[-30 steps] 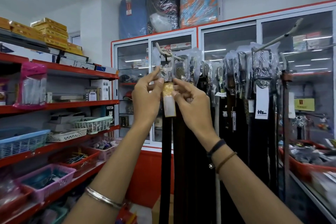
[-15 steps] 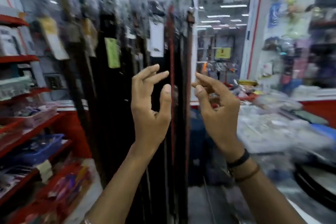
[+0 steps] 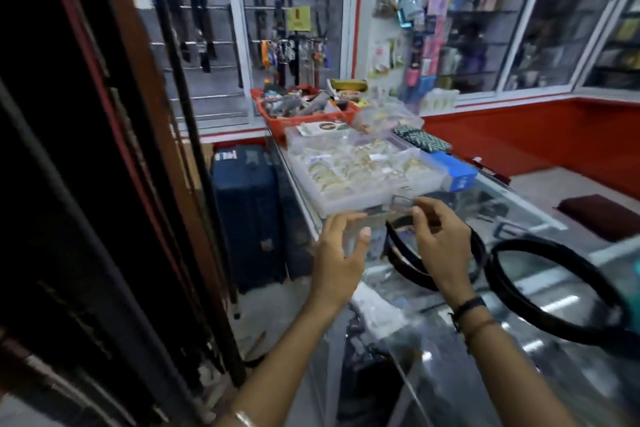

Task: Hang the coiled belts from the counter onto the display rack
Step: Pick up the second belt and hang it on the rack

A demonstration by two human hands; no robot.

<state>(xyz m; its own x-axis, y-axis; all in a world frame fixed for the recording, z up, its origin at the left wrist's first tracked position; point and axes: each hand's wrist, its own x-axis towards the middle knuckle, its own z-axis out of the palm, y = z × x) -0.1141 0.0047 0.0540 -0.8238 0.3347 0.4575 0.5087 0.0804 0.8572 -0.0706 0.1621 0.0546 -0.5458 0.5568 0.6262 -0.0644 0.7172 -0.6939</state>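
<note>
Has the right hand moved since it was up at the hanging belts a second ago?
Yes. The right hand has left the hanging belts and come down over a coiled belt on the glass counter.

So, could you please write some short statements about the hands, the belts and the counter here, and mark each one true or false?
1. Both hands are empty. True: left hand and right hand are open.
2. The nearer coiled belt lies on the glass counter. True.
3. Only one coiled belt is there. False: a second coiled belt lies further right.
4. The red basket is empty. False: it is full of goods.
</note>
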